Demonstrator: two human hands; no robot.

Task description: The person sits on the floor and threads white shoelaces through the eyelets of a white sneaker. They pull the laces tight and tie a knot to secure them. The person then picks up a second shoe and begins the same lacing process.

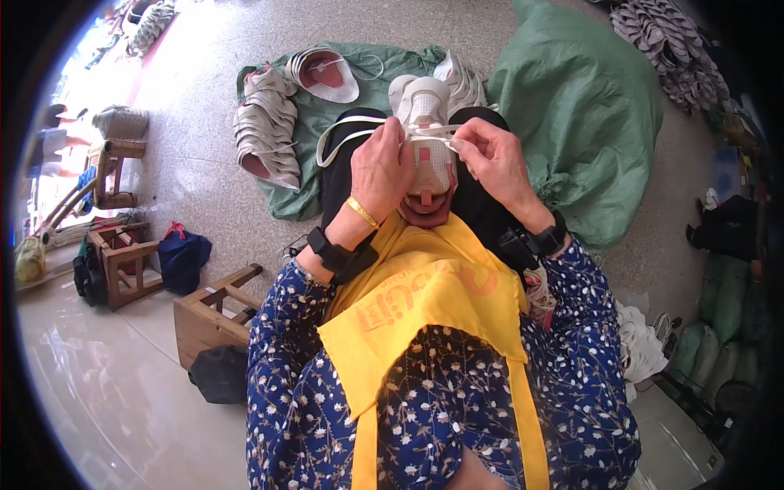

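Observation:
A white shoe upper (433, 170) with pinkish tabs on its tongue rests between my knees, its opening toward me. A flat white shoelace (329, 147) runs across its front and loops out over my left knee. My left hand (379, 173) is closed on the lace at the upper's left side, fingertips partly hidden behind the knuckles. On the opposite side, my right hand (495, 162) pinches the lace between thumb and fingers, just off the upper's edge. The lace looks stretched between both hands.
Stacked white uppers (266, 126) and a single upper (325, 75) lie on a green sheet (296, 196) ahead. A bulging green sack (584, 122) stands at right. Wooden stools (208, 318) are on my left. More uppers (665, 49) are piled far right.

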